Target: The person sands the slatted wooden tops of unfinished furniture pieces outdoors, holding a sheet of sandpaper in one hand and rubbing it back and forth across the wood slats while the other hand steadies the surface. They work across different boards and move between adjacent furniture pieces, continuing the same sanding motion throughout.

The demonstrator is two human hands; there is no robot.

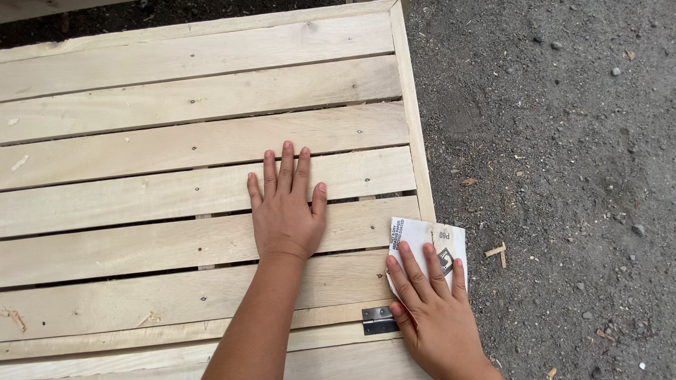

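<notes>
Pressing sandpaper sheet (pixel 429 243) — pale printed backing up, creased — right hand (pixel 433 309).

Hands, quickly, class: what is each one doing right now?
Left hand: open, flat on the wooden slats.
Right hand: open, pressing the sandpaper sheet onto the frame edge.
</notes>
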